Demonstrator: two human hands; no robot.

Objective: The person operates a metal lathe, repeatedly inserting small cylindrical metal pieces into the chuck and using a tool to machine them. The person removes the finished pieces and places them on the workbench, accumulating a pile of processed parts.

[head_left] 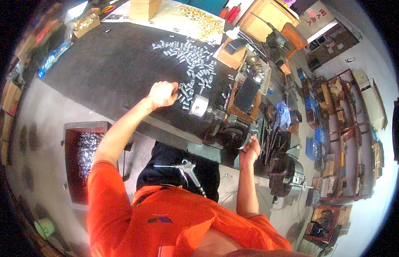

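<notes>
Hands apart. Left hand (pixel 164 94) curled beside the small metal parts (pixel 194 61), can't tell if it's holding one; right hand (pixel 250 150) at the machine (pixel 229 132), grip unclear. Parts run mid-bench (pixel 109 64) toward near edge. Probably light, stiff, slick; I'd pinch the sides.

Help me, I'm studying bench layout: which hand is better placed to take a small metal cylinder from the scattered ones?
Left, probably: the left hand is beside the small metal cylinders, while the right hand is farther off, at the bench machine.
</notes>
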